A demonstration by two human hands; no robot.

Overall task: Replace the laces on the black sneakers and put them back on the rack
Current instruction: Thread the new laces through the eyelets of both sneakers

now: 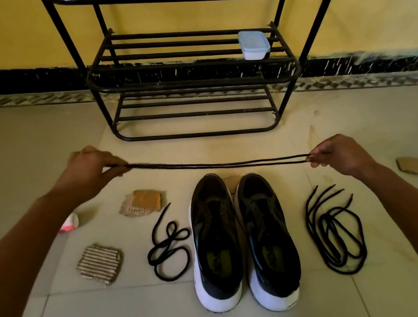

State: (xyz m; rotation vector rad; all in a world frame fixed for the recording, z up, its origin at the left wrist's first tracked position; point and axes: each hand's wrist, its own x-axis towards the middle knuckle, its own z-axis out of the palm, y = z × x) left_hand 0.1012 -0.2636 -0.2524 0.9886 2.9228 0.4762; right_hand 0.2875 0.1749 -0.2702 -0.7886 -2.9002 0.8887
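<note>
We hold one black lace [216, 164] folded in two and stretched in the air between our hands, above the floor and just beyond the toes of the black sneakers [214, 240]. The left hand [92, 165] pinches one end of the doubled lace between thumb and fingers. The right hand [340, 153] pinches the other end with its fingertips, so each grip is closed on the lace. We cannot tell which hand has the fold and which has the two tips.

The sneakers stand side by side on the floor tiles, toes toward the shoe rack [192, 80], and their eyelets look empty. A loose lace [167, 246] lies coiled on the floor to the left of them, and a bundle of laces [334, 229] lies to the right. On the middle shelf of the rack stands a small plastic box [254, 44] with a lid.

We judge that the step in hand is to find the middle of the lace before threading. To do it well, we should bring the two tips exactly level, pull lightly so both strands are equally tight, and mark the fold with a firm pinch. Then the middle goes across the lowest pair of eyelets of one sneaker, with equal length on both sides. If the tips are uneven now, the bow will likely come out lopsided.
</note>
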